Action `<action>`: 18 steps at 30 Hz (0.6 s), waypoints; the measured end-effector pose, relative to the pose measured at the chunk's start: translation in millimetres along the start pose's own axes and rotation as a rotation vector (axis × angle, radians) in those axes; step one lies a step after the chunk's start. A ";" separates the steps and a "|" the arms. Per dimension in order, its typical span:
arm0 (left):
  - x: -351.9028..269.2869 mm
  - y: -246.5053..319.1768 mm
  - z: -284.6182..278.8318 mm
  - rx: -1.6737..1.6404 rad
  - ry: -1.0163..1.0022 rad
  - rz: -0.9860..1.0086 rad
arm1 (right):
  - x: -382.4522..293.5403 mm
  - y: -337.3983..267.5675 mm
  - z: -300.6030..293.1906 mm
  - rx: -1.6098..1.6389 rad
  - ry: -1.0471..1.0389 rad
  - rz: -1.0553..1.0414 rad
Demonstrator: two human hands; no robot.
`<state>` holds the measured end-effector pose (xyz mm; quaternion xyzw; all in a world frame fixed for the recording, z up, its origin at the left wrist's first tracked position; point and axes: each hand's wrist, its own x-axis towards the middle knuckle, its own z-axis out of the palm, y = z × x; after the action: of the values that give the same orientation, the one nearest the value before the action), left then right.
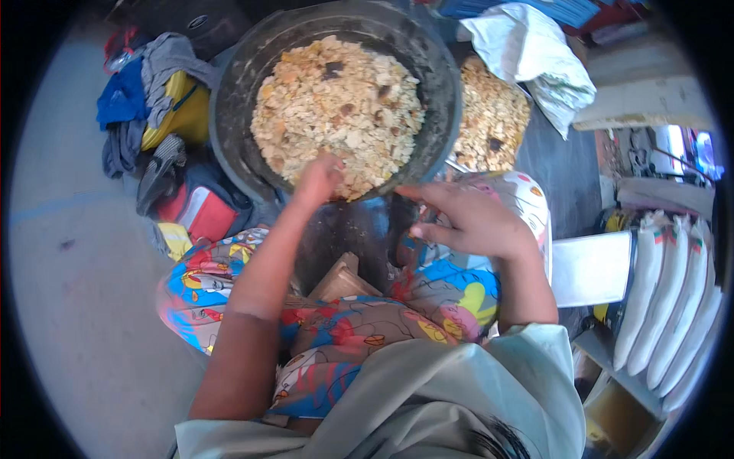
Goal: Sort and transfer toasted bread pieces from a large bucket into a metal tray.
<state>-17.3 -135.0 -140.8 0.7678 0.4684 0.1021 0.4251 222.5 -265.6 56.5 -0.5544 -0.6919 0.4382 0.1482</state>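
A large round dark basin stands before me, filled with pale, crumbly chunks mixed with orange and dark brown bits. My left hand is at the near edge of this heap, its fingers curled down over the chunks; whether something is between them is blurred. Just outside the basin's near right rim, my right hand hovers over my patterned trousers, fingers apart, with nothing visible in it. Right of the basin lies a second pile of similar chunks, partly under a white woven sack.
Clothes, a yellow container and a red bag are heaped at the left. To the right are a white panel, several long white filled tubes and an open cardboard box. A folded cardboard piece lies between my legs.
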 end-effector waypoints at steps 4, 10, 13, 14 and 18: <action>16.7 24.8 -21.1 0.122 0.147 -0.024 | -6.0 13.5 12.7 -0.013 0.063 -0.099; 53.2 36.8 -52.4 0.474 0.361 0.126 | 0.7 -8.5 19.7 -0.022 0.141 -0.163; 48.0 127.8 -55.5 0.371 0.192 -0.133 | -4.3 -3.7 15.0 0.066 0.365 -0.269; 48.2 137.6 -58.1 0.525 0.317 0.064 | -4.0 -2.2 11.5 0.139 0.571 -0.354; 60.2 180.3 -65.7 0.711 0.666 0.759 | -25.6 31.0 3.0 0.405 1.113 -0.232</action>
<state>92.8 -85.9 20.2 0.9025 0.2755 0.3180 -0.0917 248.8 -289.9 38.1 -0.5822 -0.4689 0.1863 0.6375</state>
